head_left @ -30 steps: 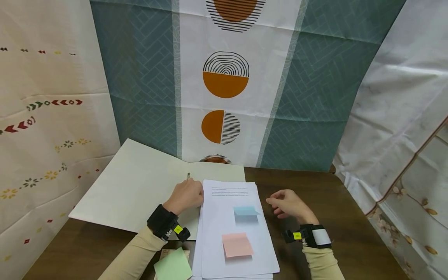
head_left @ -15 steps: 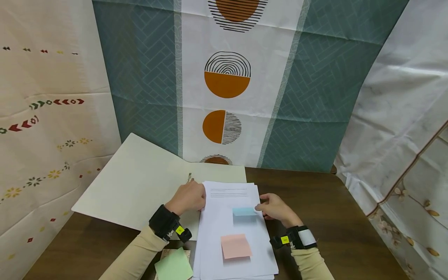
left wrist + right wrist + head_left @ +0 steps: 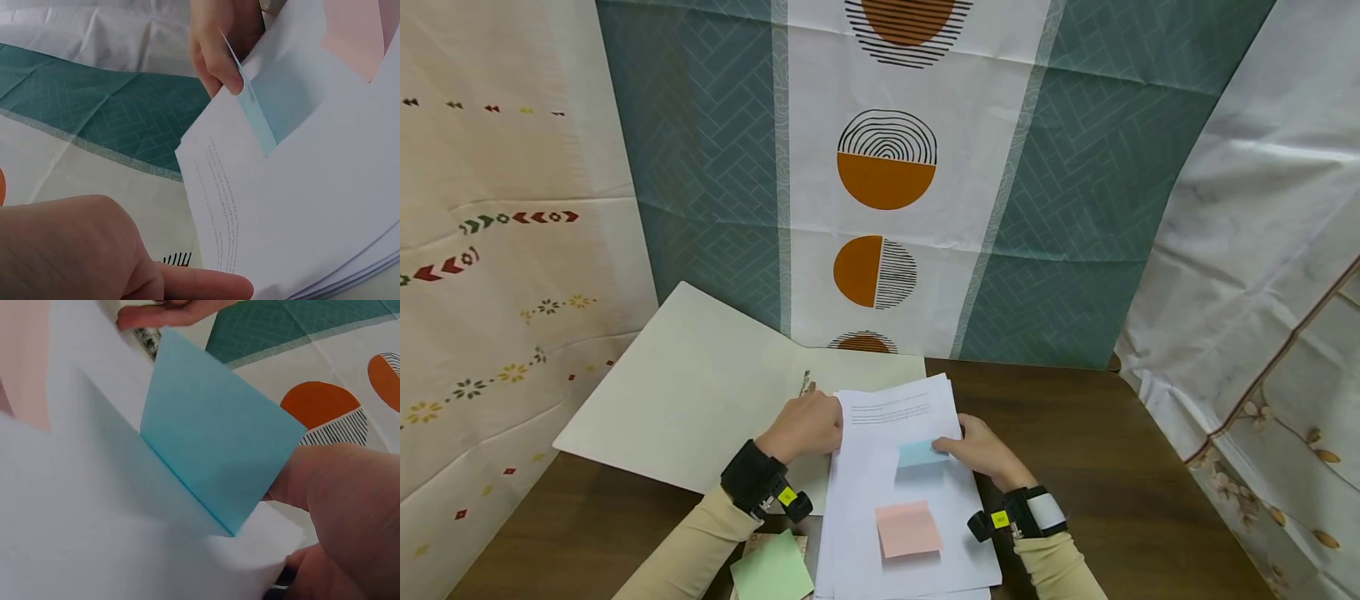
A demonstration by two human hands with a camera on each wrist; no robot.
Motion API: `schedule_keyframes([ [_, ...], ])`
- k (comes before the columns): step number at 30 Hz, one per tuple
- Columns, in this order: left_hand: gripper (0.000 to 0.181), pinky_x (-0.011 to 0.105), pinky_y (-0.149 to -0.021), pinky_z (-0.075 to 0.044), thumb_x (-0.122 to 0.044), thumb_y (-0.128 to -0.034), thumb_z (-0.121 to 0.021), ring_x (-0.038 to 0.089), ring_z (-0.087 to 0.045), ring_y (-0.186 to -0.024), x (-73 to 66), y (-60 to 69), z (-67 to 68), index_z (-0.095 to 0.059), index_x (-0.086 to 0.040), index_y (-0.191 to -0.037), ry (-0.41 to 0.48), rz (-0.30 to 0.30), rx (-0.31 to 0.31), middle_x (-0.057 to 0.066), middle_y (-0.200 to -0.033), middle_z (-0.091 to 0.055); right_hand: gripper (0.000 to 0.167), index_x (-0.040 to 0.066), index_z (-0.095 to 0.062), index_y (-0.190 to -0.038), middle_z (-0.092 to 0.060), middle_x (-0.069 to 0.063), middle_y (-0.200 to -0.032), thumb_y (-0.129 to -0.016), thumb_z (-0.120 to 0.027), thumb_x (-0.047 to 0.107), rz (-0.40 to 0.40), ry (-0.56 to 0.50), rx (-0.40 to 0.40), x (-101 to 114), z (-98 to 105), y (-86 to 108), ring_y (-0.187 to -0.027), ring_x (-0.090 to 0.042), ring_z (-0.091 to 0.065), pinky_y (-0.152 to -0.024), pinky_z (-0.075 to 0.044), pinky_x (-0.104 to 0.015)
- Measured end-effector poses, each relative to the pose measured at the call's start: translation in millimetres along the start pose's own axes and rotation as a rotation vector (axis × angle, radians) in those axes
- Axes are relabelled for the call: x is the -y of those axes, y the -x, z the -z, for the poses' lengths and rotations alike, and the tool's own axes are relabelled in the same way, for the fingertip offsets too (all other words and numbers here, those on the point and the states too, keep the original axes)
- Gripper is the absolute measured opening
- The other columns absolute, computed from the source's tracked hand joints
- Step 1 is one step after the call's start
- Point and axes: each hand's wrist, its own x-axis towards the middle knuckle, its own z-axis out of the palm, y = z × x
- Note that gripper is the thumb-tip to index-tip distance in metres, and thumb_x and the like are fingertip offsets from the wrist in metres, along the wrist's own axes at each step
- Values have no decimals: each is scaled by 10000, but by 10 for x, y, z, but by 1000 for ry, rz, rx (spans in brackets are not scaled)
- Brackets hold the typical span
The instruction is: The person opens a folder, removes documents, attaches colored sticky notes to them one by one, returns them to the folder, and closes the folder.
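Observation:
A stack of printed white papers lies before me, with a pale blue sticky note and a pink sticky note on its top sheet. My right hand grips the right edge, its thumb on top beside the blue note; some sheets tilt up there. A small dark object near its fingers is mostly hidden. My left hand holds the stack's left edge near the top, one digit lying straight along the paper; its other fingertips are hidden. A thin metallic piece shows behind that hand.
An open off-white folder-like cover spreads left and behind the papers. A green sticky note lies on a patterned item at the front left. Below is a brown wooden table, with patterned cloth hanging behind and at the sides.
My right hand has come left from beside the papers and taken hold of their right edge. The upper right corner has risen and turned slightly. The left hand has barely moved.

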Motion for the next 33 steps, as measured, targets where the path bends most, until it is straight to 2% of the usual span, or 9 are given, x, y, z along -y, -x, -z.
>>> schedule_keyframes([
  [5, 273, 264, -512, -277, -8, -951, -728, 170, -396, -587, -18, 9, 6, -777, -64, -689, 1, 7, 9, -4, -593, -388, 705, -79, -458, -1615, -608, -284, -1594, -996, -736, 112, 26, -72, 25, 4, -42, 11, -1309, -375, -626, -1231, -467, -679],
  [11, 253, 268, -520, -278, -7, -950, -729, 174, -407, -602, -29, 17, 12, -796, -51, -710, 0, -4, 5, 10, -611, -432, 794, -52, -393, -1669, -549, -289, -1657, -949, -722, 14, 39, -77, 4, -11, -76, -3, -1382, -423, -576, -1244, -423, -725],
  [15, 218, 272, -527, -295, -29, -942, -748, 172, -431, -590, -9, 11, 14, -825, -58, -741, 7, 8, 13, 8, -609, -490, 795, -35, -383, -1685, -520, -284, -1694, -953, -691, -17, 56, -101, -17, -15, -38, -1, -1452, -447, -551, -1272, -390, -747],
  [18, 263, 279, -529, -284, -31, -915, -755, 159, -419, -581, 19, -3, 24, -786, -95, -662, 16, 7, 18, -31, -567, -453, 776, -23, -367, -1695, -484, -278, -1727, -979, -666, -15, 65, -126, -44, -16, 45, 2, -1483, -448, -531, -1285, -384, -736],
  [23, 369, 291, -538, -262, -3, -873, -749, 140, -401, -594, 41, -7, 50, -681, -160, -547, 34, -8, 18, -87, -521, -364, 710, -9, -347, -1687, -459, -280, -1725, -1038, -634, 17, 77, -164, -105, 21, 268, 35, -1449, -444, -519, -1268, -392, -703],
  [29, 290, 291, -544, -314, -11, -865, -766, 140, -459, -608, 55, 2, 47, -751, -164, -619, 46, -30, 15, -81, -556, -534, 746, 41, -251, -1747, -333, -252, -1811, -1083, -592, 23, 105, -265, -186, 68, 547, 129, -1536, -478, -437, -1327, -324, -721],
  [33, 250, 297, -542, -346, -20, -850, -755, 137, -467, -594, 74, -2, 41, -771, -160, -644, 55, -51, -5, -90, -557, -558, 781, 67, -209, -1777, -332, -252, -1811, -1093, -584, 21, 126, -313, -268, 73, 689, 169, -1555, -485, -437, -1337, -326, -719],
])
